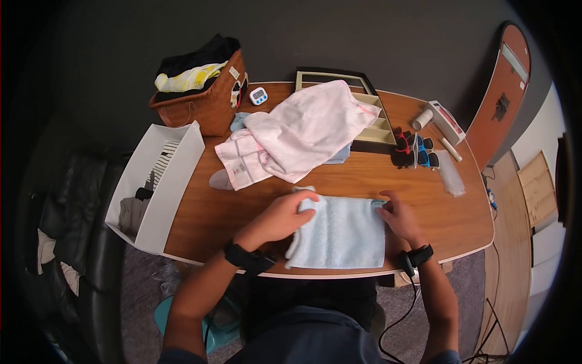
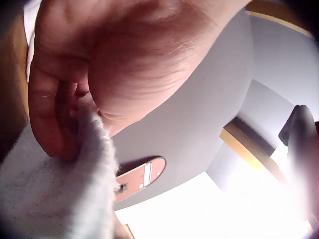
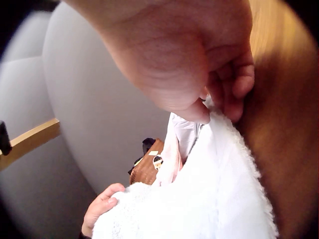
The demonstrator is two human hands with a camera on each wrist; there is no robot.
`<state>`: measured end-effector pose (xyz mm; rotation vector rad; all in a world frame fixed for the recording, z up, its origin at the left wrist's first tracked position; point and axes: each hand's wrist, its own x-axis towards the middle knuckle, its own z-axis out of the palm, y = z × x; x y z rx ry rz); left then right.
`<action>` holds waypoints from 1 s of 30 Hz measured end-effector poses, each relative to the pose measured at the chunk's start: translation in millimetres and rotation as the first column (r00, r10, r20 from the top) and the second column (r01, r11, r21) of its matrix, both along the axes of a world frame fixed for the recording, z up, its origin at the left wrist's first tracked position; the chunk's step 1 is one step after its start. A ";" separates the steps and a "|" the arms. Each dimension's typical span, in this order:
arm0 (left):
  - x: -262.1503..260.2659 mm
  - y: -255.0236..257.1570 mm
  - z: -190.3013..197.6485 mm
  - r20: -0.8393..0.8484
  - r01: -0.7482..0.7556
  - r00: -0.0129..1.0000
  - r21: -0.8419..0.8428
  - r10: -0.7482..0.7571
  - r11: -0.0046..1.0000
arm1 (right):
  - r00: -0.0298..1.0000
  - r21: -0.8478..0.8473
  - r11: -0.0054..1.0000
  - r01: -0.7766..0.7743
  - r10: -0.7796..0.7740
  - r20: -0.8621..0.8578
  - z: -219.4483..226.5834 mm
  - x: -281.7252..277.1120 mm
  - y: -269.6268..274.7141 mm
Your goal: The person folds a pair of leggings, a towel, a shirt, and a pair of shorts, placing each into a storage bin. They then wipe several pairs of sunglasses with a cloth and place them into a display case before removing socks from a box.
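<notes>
A light blue towel (image 1: 348, 233) lies near the table's front edge, a hand at each upper corner. The left hand (image 1: 280, 217) grips its upper left corner; in the left wrist view, the fingers of the left hand (image 2: 114, 64) curl round the towel's edge (image 2: 92, 174). At the upper right corner the right hand (image 1: 400, 218) pinches the cloth, and the right wrist view shows thumb and fingers of the right hand (image 3: 189, 64) closed on the towel (image 3: 199, 184). Beyond it lies a crumpled pale pink towel (image 1: 309, 127).
A white bin (image 1: 173, 203) with folded cloth stands left, a brown basket (image 1: 206, 109) of clothes behind it. A timer (image 1: 258, 96), a divided box (image 1: 384, 136), sunglasses (image 1: 427, 155), a plastic bag (image 1: 450, 175) and a roll (image 1: 422, 119) lie further back. A mirror-like board (image 1: 497, 103) leans at right.
</notes>
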<state>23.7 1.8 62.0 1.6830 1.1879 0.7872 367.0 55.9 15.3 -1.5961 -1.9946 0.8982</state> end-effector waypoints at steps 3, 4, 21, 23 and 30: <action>48.3 11.5 5.4 0.010 0.084 0.996 0.039 -0.084 0.996 | 0.999 -0.036 0.999 -0.001 -0.001 -0.046 0.9 2.4 0.0; 67.2 21.2 -9.3 0.022 0.081 0.996 0.184 -0.086 0.980 | 0.999 -0.033 0.999 0.006 -0.007 -0.046 -4.5 5.5 1.8; 49.5 16.7 -58.5 -0.205 -0.113 0.969 0.119 0.136 0.986 | 0.961 -0.098 0.995 0.000 -0.027 -0.274 7.6 -22.0 1.4; 46.2 15.4 -56.3 -0.210 -0.125 0.969 0.026 0.128 0.992 | 0.831 -0.257 0.964 -0.075 -0.081 -0.550 14.9 -30.7 -3.9; 36.2 11.1 -52.8 0.544 0.292 0.830 -0.238 -0.121 0.926 | 0.614 -0.347 0.909 -0.232 -0.140 -0.777 79.2 -55.4 -39.0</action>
